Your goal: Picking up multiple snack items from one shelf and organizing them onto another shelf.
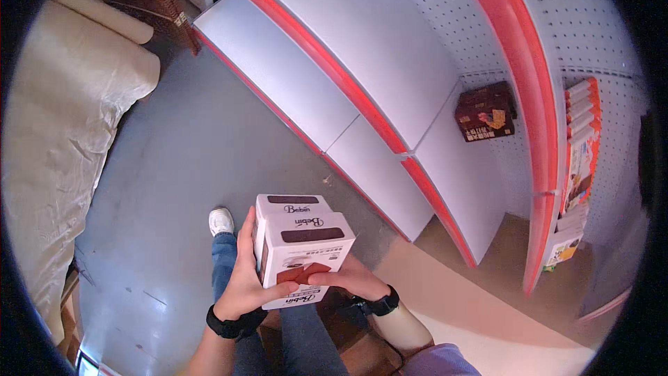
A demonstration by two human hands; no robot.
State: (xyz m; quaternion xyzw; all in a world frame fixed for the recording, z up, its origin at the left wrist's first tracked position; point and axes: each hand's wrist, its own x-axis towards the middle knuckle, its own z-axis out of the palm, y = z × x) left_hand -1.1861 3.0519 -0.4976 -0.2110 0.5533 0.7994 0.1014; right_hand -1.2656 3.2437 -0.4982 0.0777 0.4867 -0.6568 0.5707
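Observation:
Two white boxes are held together in front of my body, one behind the other. The nearer white box (314,247) has a dark brown strip on top and a picture of brown pieces on its front. Part of the farther white box (278,201) shows beyond it, with a similar dark strip. My left hand (245,275) presses on the left side, its thumb across the lower front. From the right, my right hand (355,280) grips the boxes, its thumb on the front picture. The fingers underneath and behind are hidden.
White shelves with red edges (376,122) rise at the right. A dark brown box (485,113) stands on one, and several orange-and-white packages (581,143) line a higher one. Cream cloth (69,118) drapes down at the left. Grey floor (167,139) lies between.

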